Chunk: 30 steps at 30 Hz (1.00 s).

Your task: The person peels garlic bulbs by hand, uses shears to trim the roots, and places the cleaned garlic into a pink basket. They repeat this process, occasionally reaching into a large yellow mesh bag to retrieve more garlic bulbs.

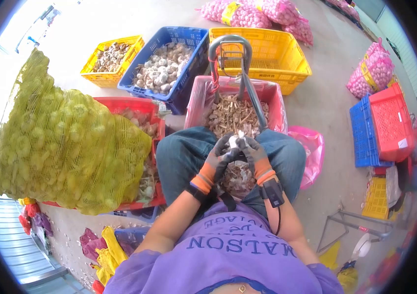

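Observation:
Both of my hands wear grey and orange gloves and meet between my knees. My left hand (pixel 223 153) has its fingers wrapped round a white garlic bulb (pixel 234 142). On the bulb's other side, my right hand (pixel 252 151) pinches it too. Just beyond them stands a pink lined crate (pixel 275 110) holding brown stem scraps (pixel 234 116). A bent metal lever frame (pixel 254 98) rises over this crate. More papery scraps (pixel 238 177) lie below my hands, between my thighs.
A yellow net sack of garlic (pixel 66 147) leans over a red crate (pixel 157 188) at left. Ahead stand a blue crate (pixel 196 66) of garlic, a small yellow crate (pixel 101 78) and a large yellow crate (pixel 287 73). A pink bag (pixel 313 157) lies by my right knee.

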### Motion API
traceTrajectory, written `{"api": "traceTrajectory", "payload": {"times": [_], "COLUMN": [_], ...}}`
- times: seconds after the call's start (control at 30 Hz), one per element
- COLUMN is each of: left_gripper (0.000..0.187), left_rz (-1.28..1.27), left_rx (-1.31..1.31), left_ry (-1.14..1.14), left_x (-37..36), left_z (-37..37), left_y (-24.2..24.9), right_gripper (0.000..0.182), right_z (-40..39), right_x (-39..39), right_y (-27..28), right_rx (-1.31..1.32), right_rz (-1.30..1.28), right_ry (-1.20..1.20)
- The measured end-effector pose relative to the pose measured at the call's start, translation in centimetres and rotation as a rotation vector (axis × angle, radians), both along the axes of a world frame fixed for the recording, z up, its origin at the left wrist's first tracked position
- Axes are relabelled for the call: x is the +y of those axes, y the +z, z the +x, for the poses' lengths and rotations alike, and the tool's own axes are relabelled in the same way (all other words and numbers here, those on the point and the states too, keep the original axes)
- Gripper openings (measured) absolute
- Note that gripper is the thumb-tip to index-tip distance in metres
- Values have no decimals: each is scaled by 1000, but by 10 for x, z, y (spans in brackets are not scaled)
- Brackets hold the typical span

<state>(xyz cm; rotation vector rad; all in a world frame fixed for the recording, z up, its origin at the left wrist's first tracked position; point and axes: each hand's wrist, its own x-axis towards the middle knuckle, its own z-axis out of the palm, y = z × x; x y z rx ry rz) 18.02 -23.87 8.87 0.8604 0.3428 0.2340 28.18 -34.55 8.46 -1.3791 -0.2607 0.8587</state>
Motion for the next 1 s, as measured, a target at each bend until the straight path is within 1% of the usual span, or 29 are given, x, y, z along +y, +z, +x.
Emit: {"api": "traceTrajectory", "payload": {"times": [0.03, 0.07, 0.13, 0.17, 0.2, 0.23, 0.27, 0.3, 0.37, 0.4, 0.47, 0.5, 0.53, 0.57, 0.6, 0.63, 0.7, 0.73, 0.77, 0.8, 0.83, 0.87, 0.9, 0.93, 1.0], "left_gripper": [62, 62, 65, 65, 65, 66, 65, 65, 64, 64, 64, 64, 65, 66, 66, 66, 66, 64, 63, 63, 63, 63, 63, 64, 65], "left_rz": [125, 127, 1144, 1141, 730, 320, 238, 238, 256, 259, 353, 353, 397, 440, 439, 450, 459, 508, 556, 554, 814, 1073, 1072, 1107, 1143], "left_rx": [19, 18, 111, 115, 78, 39, 42, 43, 25, 25, -37, -37, -69, -101, -101, -113, -122, -66, -13, -16, 72, 164, 166, 212, 262], "left_ry": [22, 23, 145, 145, 98, 51, 47, 48, 36, 37, 77, 75, 91, 108, 108, 131, 153, 153, 152, 151, 164, 177, 183, 152, 122], "left_x": [0, 0, -1, -1, -1, -1, -1, -1, 0, 0, -1, -1, -1, -1, -1, -2, -3, -4, -4, -4, -1, -1, -1, -1, 0], "left_z": [0, -1, -4, -5, -4, -3, -3, -3, -5, -6, -5, -5, -3, -2, -2, -2, -3, -4, -3, -3, -4, -5, -5, -7, -9], "left_y": [-3, -6, -12, -15, -17, -18, -19, -13, 0, 0, -2, -3, -4, -4, -5, -5, -6, -6, -5, -1, 6, 13, 20, 26, 27], "right_gripper": [25, 22, 21, 21, 21, 20, 19, 19, 17, 17, 29, 29, 33, 34, 37, 37, 41, 41, 43, 44, 46, 47, 48, 48, 48], "right_z": [4, 7, 6, 6, 5, 5, 5, 3, 1, 4, 15, 14, 9, 4, -1, 3, 18, 19, 20, 19, 17, 12, 8, 6, 3], "right_x": [-3, -5, -2, -2, -2, -1, -2, -3, -4, -6, -14, -18, -24, -22, -20, -15, -10, -11, -12, -12, -12, -10, -9, -8, -9], "right_y": [-7, -14, -12, -12, -9, -5, -2, 2, 5, 2, -17, -33, -57, -75, -94, -75, -35, -27, -20, -11, 1, 12, 18, 17, 15], "right_rx": [99, 197, 207, 217, 219, 114, 9, 11, 263, 264, -233, -232, -770, -1035, -1289, -1290, -14, -13, -253, -374, -497, -300, -104, -104, 113], "right_rz": [118, 236, 223, 207, 204, 122, 40, 40, 322, 325, -371, -372, -612, -684, -785, -785, -203, -204, -201, -202, -199, -131, -62, -62, 76], "right_ry": [-39, -78, -111, -148, -148, -153, -159, -157, -151, -149, 26, 24, 135, 53, -65, -64, 2, 0, 142, 218, 285, 225, 167, 174, 110]}}
